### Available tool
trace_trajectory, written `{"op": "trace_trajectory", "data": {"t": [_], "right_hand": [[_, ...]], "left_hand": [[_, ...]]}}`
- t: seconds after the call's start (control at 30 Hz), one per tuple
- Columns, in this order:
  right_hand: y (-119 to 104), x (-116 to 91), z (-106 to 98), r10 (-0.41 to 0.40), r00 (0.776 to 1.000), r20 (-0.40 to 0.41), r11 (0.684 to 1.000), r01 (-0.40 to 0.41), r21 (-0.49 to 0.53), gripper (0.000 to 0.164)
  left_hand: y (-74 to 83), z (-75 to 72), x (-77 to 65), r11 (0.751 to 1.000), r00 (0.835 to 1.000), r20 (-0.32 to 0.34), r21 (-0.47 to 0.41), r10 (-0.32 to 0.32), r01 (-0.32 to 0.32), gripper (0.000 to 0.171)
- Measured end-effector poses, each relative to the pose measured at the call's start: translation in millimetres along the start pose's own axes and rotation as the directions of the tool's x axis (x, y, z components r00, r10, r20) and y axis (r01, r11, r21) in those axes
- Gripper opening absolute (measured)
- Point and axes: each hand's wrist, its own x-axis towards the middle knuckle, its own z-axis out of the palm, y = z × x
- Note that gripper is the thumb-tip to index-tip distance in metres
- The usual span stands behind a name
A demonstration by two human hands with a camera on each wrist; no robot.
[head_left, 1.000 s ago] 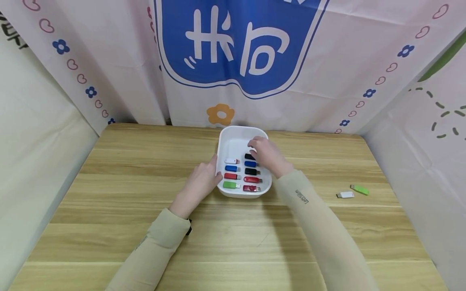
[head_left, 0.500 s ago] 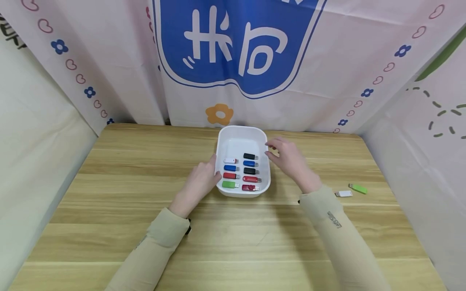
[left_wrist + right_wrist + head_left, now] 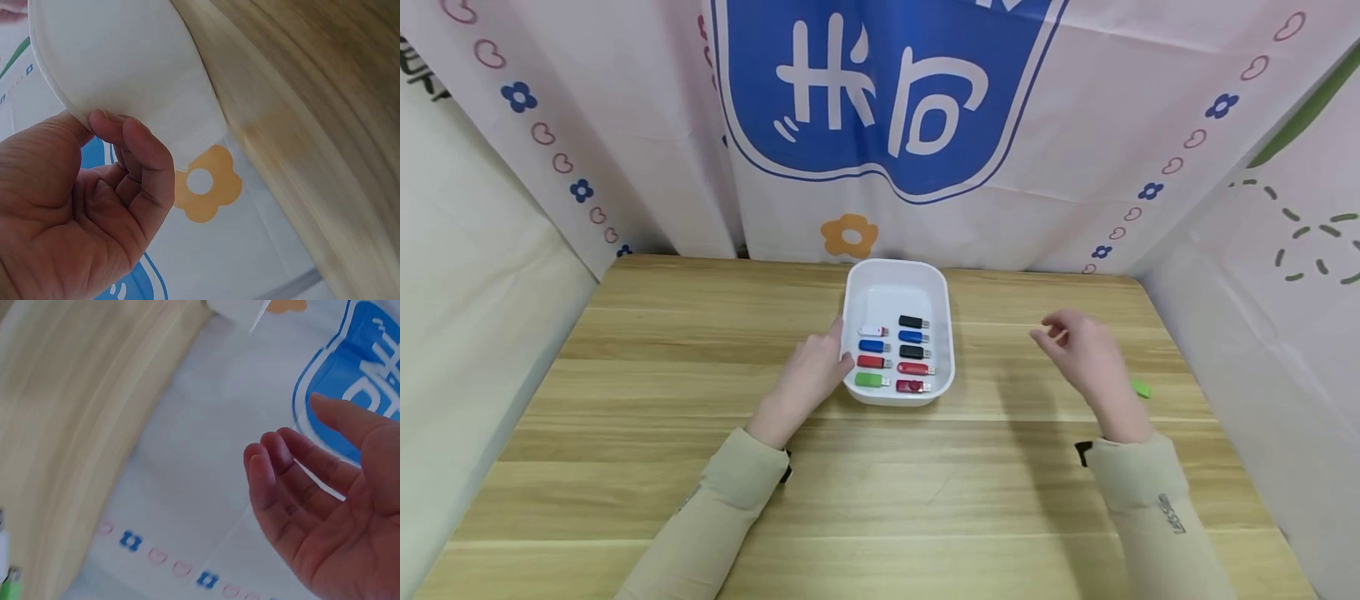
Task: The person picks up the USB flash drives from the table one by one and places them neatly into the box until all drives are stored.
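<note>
My left hand [image 3: 805,375] pinches the left rim of a white plastic box [image 3: 895,400], and the left wrist view shows its thumb and curled fingers at that rim. Inside the box, several USB sticks lie in two columns, among them a green USB stick [image 3: 871,380], a white one [image 3: 872,332] and a black one [image 3: 913,322]. Well to the right of the box, my right hand [image 3: 1090,358] is over the table with relaxed fingers and holds nothing. A second green USB stick [image 3: 1142,389] peeks out behind its wrist; a white USB stick [image 3: 3,550] appears at the right wrist view's left edge.
The wooden table [image 3: 700,483] carries the box near its back edge. A printed white curtain [image 3: 1037,225] hangs directly behind, and white cloth walls [image 3: 1285,375] close in both sides.
My right hand has left the inside of the box and moved far to the right, now covering part of the loose USB sticks. My left hand keeps its hold on the rim.
</note>
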Motion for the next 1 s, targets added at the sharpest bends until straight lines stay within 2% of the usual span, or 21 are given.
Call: {"op": "trace_trajectory", "data": {"t": [0.1, 0.2, 0.3, 0.43, 0.63, 0.7, 0.8, 1.0], "right_hand": [[22, -12, -6, 0.112, 0.994, 0.008, 0.993, -0.112, -0.029, 0.042], [42, -22, -9, 0.224, 0.974, 0.037, 0.971, -0.22, -0.088, 0.045], [59, -30, -11, 0.329, 0.936, 0.127, 0.936, -0.306, -0.175, 0.056], [75, -37, -10, 0.423, 0.868, 0.259, 0.893, -0.35, -0.283, 0.072], [91, -40, 1, 0.512, 0.806, 0.296, 0.848, -0.419, -0.325, 0.086], [94, -39, 5, 0.526, 0.799, 0.292, 0.838, -0.428, -0.337, 0.086], [96, -37, 10, 0.528, 0.802, 0.278, 0.832, -0.424, -0.358, 0.081], [97, -34, 15, 0.491, 0.832, 0.257, 0.853, -0.399, -0.337, 0.061]], "left_hand": [[-0.4, -0.6, -0.3, 1.0, 1.0, -0.006, 0.002, 0.004, -0.004, 0.062], [-0.6, -1.0, -0.6, 1.0, 1.0, -0.012, 0.003, 0.009, -0.009, 0.062], [-0.8, -1.3, -0.9, 1.0, 1.0, -0.015, 0.003, 0.012, -0.012, 0.061], [-0.9, -1.3, -0.9, 1.0, 1.0, -0.009, 0.002, 0.008, -0.008, 0.063], [-1.8, -0.4, -0.4, 1.0, 1.0, 0.01, -0.01, 0.001, -0.001, 0.063], [-2.2, 0.1, -0.3, 1.0, 1.0, 0.01, -0.01, 0.001, -0.001, 0.063], [-2.5, 0.3, -0.3, 1.0, 1.0, 0.009, -0.008, 0.0, 0.0, 0.064], [-2.5, -0.4, -0.9, 1.0, 1.0, -0.001, -0.005, 0.009, -0.009, 0.063]]}}
